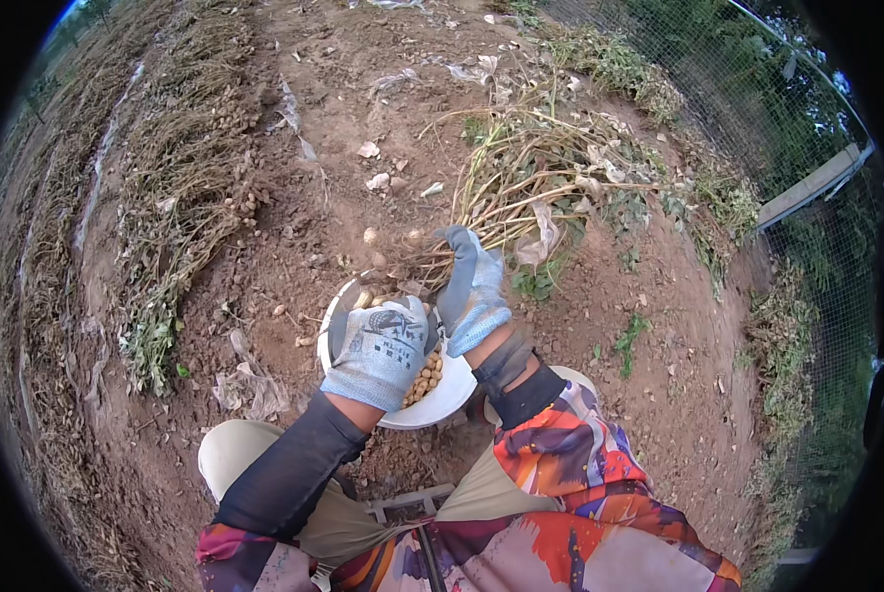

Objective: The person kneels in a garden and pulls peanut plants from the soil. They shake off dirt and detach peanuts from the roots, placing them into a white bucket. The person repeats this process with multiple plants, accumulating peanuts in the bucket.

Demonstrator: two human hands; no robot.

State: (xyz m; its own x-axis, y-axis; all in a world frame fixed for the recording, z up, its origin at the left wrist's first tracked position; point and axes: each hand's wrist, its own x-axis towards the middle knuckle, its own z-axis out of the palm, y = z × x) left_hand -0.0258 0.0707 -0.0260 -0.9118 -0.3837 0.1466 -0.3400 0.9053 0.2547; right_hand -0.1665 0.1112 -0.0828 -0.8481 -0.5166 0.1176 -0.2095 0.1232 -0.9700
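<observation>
A white basin (442, 396) with peanuts (428, 379) in it stands on the soil between my knees. Over its left side is my left hand (388, 340), in a grey-blue coated work glove; its fingers curl down at the peanut pods, and their tips are hidden. My right hand (471, 285), gloved alike, is at the root end of a bundle of pulled peanut plants (523, 192), its fingers bent around the stems. The stems fan out up and to the right, with dry leaves and a scrap of plastic film (539, 235). Pods hang by the roots at the basin's far rim.
Rows of uprooted peanut plants (182, 170) lie on the left. Torn plastic film (253, 388) lies left of the basin. A wire mesh fence (797, 133) with a post (808, 189) runs along the right, with withered plants at its foot. Loose pods dot the reddish soil.
</observation>
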